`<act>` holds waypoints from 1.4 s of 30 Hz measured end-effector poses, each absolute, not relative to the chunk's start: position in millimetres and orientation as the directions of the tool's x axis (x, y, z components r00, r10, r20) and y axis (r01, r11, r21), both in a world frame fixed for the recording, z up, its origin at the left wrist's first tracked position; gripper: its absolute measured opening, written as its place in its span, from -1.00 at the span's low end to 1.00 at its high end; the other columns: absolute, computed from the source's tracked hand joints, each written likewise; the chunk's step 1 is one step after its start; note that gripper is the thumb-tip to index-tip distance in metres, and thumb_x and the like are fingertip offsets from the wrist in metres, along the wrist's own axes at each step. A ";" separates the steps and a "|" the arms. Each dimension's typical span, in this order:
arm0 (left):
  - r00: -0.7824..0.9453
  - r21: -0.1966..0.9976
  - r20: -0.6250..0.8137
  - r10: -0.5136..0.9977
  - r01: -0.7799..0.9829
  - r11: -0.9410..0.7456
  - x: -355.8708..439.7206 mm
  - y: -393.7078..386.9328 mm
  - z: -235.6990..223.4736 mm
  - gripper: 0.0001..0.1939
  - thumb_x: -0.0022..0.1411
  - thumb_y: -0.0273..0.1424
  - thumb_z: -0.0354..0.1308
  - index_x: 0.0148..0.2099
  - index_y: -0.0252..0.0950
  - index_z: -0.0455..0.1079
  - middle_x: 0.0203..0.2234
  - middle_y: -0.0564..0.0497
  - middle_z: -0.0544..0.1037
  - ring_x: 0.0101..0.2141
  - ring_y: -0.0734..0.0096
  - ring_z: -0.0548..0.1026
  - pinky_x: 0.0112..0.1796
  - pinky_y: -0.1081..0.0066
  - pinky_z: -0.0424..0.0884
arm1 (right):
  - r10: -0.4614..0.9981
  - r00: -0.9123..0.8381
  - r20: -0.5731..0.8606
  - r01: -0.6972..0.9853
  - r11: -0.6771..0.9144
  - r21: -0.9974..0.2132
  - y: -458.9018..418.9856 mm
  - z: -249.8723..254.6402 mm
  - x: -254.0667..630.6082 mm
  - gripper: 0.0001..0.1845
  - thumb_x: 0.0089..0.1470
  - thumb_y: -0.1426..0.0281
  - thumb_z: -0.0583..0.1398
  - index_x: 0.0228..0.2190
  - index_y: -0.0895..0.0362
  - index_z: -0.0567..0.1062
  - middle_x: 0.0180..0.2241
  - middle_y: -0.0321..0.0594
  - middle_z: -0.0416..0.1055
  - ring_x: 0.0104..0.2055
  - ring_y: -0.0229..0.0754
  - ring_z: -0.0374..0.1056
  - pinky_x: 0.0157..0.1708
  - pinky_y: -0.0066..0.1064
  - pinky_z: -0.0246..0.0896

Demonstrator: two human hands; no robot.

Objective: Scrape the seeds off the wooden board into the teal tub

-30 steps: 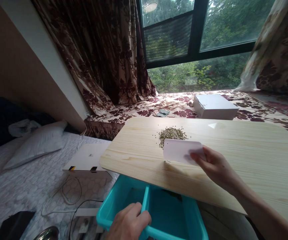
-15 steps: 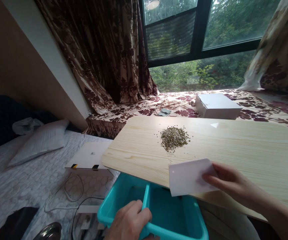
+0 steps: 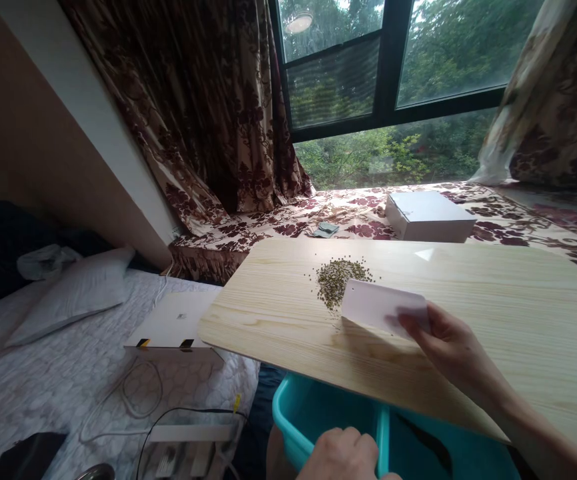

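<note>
My right hand (image 3: 441,330) grips a thin white plastic scraper (image 3: 381,307) by its right end. The scraper's left edge is at the near right side of a loose pile of small greenish-brown beans (image 3: 337,279) on the light wooden tabletop (image 3: 268,293). Below the table's front edge, my left hand (image 3: 344,457) is closed on the near rim of a turquoise divided bin (image 3: 293,427). The bin's divider runs just right of that hand, and its far side is hidden beneath the tabletop. A dark strip shows inside the right compartment.
A white box (image 3: 431,217) and a small folded cloth (image 3: 325,230) rest on the flower-patterned window seat behind the table. To the left, a flat white carton (image 3: 175,323), cables (image 3: 161,383) and a pillow (image 3: 75,290) lie on the bed.
My right hand has brought the scraper from the table's front edge up to the beans. The bin, with my left hand on it, has shifted right and further beneath the table.
</note>
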State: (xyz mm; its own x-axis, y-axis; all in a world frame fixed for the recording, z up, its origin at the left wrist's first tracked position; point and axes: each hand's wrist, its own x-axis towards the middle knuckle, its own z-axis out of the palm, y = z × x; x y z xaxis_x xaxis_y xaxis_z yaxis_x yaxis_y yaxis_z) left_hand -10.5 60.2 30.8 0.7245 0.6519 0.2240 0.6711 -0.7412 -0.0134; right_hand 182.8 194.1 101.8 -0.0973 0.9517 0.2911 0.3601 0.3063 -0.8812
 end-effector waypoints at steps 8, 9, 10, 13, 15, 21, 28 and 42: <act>0.702 -0.047 0.156 0.695 0.708 -0.705 -9.8 59.3 57.1 -0.66 -0.05 -0.28 0.44 -0.40 -0.19 0.30 -0.61 0.11 0.26 -0.62 0.42 0.24 -0.70 0.40 -0.27 | 0.950 -0.174 0.259 0.369 0.307 -0.878 178.3 87.3 179.1 -0.78 0.02 0.19 0.21 -0.47 0.08 0.51 -0.48 -0.19 0.57 -0.43 -0.05 0.46 -0.47 -0.29 0.36; 0.697 -0.041 0.147 0.701 0.713 -0.700 -10.1 58.9 58.6 -0.66 -0.05 -0.26 0.44 -0.40 -0.18 0.30 -0.61 0.11 0.27 -0.62 0.42 0.25 -0.70 0.40 -0.27 | 0.949 -0.180 0.260 0.375 0.311 -0.874 176.8 89.0 178.3 -0.78 0.01 0.19 0.21 -0.50 0.07 0.50 -0.51 -0.21 0.55 -0.46 -0.06 0.45 -0.49 -0.30 0.34; 0.692 -0.036 0.142 0.708 0.718 -0.695 -10.4 58.5 59.4 -0.66 -0.04 -0.25 0.44 -0.40 -0.18 0.30 -0.61 0.10 0.27 -0.61 0.41 0.25 -0.70 0.40 -0.27 | 0.948 -0.182 0.263 0.374 0.314 -0.873 176.3 90.9 177.5 -0.78 0.01 0.19 0.21 -0.51 0.07 0.49 -0.52 -0.21 0.54 -0.47 -0.06 0.44 -0.50 -0.30 0.34; 0.692 -0.030 0.150 0.706 0.717 -0.696 -10.8 58.0 57.8 -0.68 0.00 -0.26 0.42 -0.40 -0.19 0.30 -0.61 0.10 0.26 -0.61 0.41 0.26 -0.70 0.40 -0.27 | 0.946 -0.140 0.291 0.350 0.322 -0.880 181.4 94.3 175.1 -0.80 0.01 0.21 0.20 -0.46 0.08 0.50 -0.48 -0.18 0.56 -0.43 -0.04 0.46 -0.45 -0.27 0.36; 0.694 -0.028 0.153 0.703 0.714 -0.699 -10.9 57.8 54.9 -0.69 0.01 -0.28 0.42 -0.40 -0.20 0.31 -0.60 0.10 0.27 -0.61 0.42 0.26 -0.70 0.41 -0.28 | 0.949 -0.113 0.295 0.347 0.316 -0.883 187.1 94.2 173.1 -0.79 0.00 0.21 0.20 -0.43 0.09 0.51 -0.46 -0.16 0.57 -0.41 -0.02 0.47 -0.43 -0.25 0.37; 0.698 -0.002 0.111 0.708 0.712 -0.702 -12.2 59.6 52.1 -0.74 0.09 -0.27 0.37 -0.37 -0.19 0.32 -0.57 0.09 0.30 -0.59 0.40 0.28 -0.70 0.40 -0.26 | 0.944 -0.169 0.285 0.342 0.327 -0.881 186.1 90.2 168.1 -0.76 0.02 0.19 0.19 -0.44 0.10 0.51 -0.47 -0.17 0.56 -0.43 -0.05 0.46 -0.45 -0.28 0.36; 0.662 0.008 0.053 0.747 0.748 -0.664 -7.5 60.0 68.8 -0.79 0.16 -0.29 0.30 -0.38 -0.21 0.33 -0.56 0.07 0.36 -0.56 0.35 0.38 -0.70 0.38 -0.25 | 0.929 -0.203 0.311 0.310 0.362 -0.879 187.6 91.1 164.6 -0.72 0.01 0.13 0.21 -0.48 0.09 0.50 -0.50 -0.17 0.55 -0.47 -0.08 0.44 -0.50 -0.31 0.34; 0.651 0.034 0.165 0.741 0.747 -0.664 -7.0 57.7 62.8 -0.76 0.06 -0.30 0.30 -0.46 -0.21 0.28 -0.60 0.08 0.32 -0.59 0.36 0.37 -0.68 0.35 -0.28 | 0.940 -0.251 0.230 0.292 0.300 -0.908 174.5 90.7 169.9 -0.75 0.02 0.16 0.22 -0.46 0.09 0.51 -0.48 -0.18 0.57 -0.43 -0.09 0.45 -0.47 -0.35 0.34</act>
